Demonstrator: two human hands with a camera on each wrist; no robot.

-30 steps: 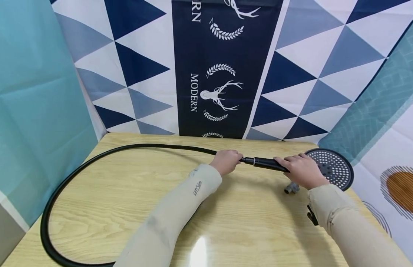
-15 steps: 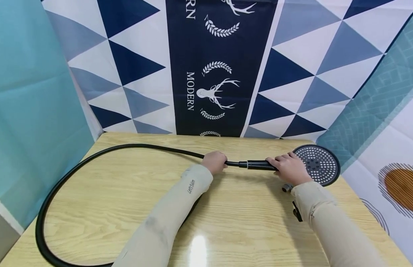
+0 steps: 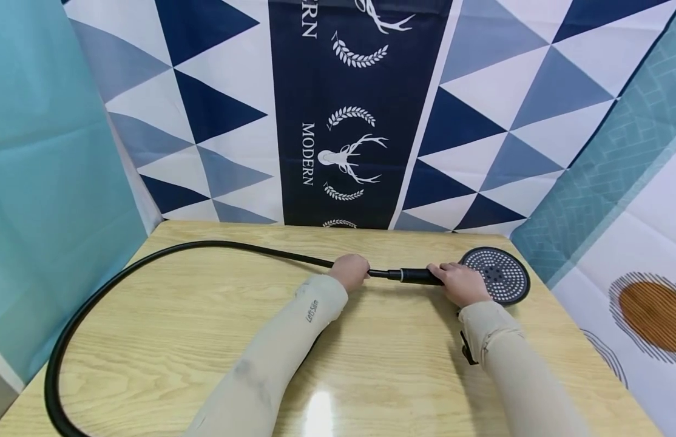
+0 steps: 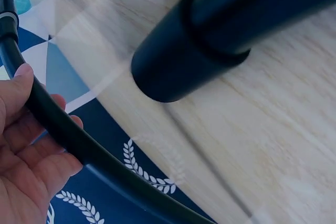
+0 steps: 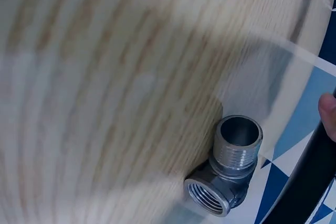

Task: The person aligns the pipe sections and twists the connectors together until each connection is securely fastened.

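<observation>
A black shower head with a round perforated face is held by its handle in my right hand. From the handle's left end a black shower hose runs left and loops round the table's left side. My left hand grips this hose a short way from the handle's connector. In the left wrist view the thumb and fingers curl round the hose, and the hose's flared end fitting hangs close to the camera. The right wrist view shows the handle with a fingertip on it.
A silver threaded angle fitting lies on the wooden table, near the right forearm. Patterned cloth stands behind the table. A teal sheet lines the left, and a printed white one the right.
Both hands and the shower head have moved left. My left hand now sits farther from the handle's connector along the hose. The hose loop has widened slightly to the left.
</observation>
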